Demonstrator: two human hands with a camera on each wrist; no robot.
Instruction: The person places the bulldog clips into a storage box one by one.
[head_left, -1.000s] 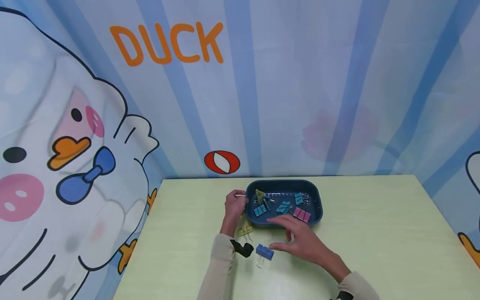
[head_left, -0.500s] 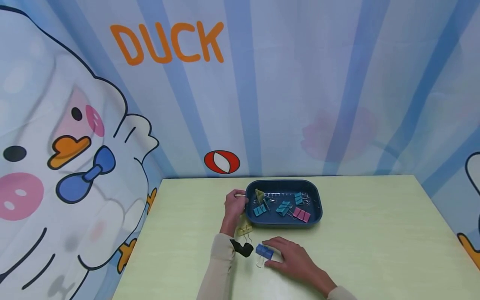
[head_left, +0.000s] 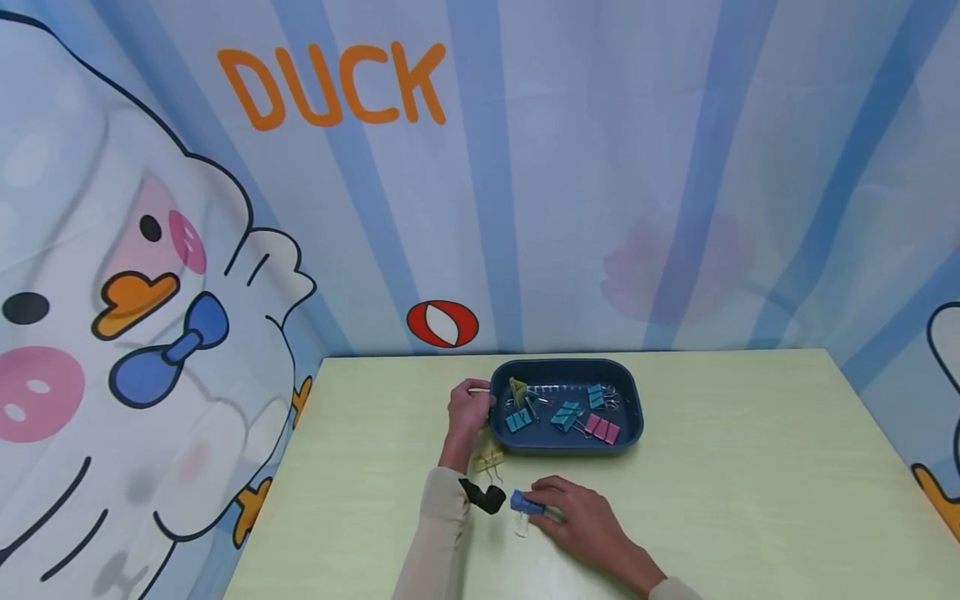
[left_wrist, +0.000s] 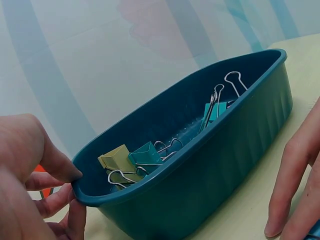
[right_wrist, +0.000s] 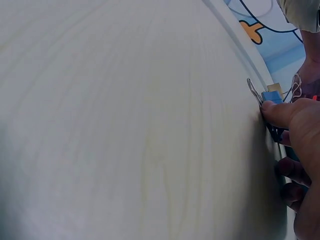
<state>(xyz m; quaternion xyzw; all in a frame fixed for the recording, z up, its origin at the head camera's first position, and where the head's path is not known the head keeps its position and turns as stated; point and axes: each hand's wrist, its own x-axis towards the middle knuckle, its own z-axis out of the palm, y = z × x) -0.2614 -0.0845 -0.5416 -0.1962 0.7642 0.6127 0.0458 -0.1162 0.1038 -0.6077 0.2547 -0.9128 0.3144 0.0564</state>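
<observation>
At the near side of the table, my right hand (head_left: 588, 521) pinches a blue binder clip (head_left: 525, 503) between thumb and fingers. The clip's wire handle points toward me; in the right wrist view the thumb presses the blue clip (right_wrist: 272, 96). My left hand (head_left: 470, 408) grips the left end of a dark blue plastic tray (head_left: 570, 451), thumb on the rim and fingers beneath it in the left wrist view. Inside lie several teal binder clips (head_left: 566, 416), a pink binder clip (head_left: 602, 428) and a yellow binder clip (left_wrist: 120, 159).
Another yellow binder clip (head_left: 489, 458) lies on the pale table (head_left: 720, 467) beside my left wrist, in front of the tray. A black band (head_left: 486, 497) is around that wrist. A striped curtain (head_left: 555, 183) with a duck print hangs behind the table's far edge.
My right hand has come down from in front of the tray to the blue binder clip, and its fingers have closed on it. The left hand and tray have stayed in place.
</observation>
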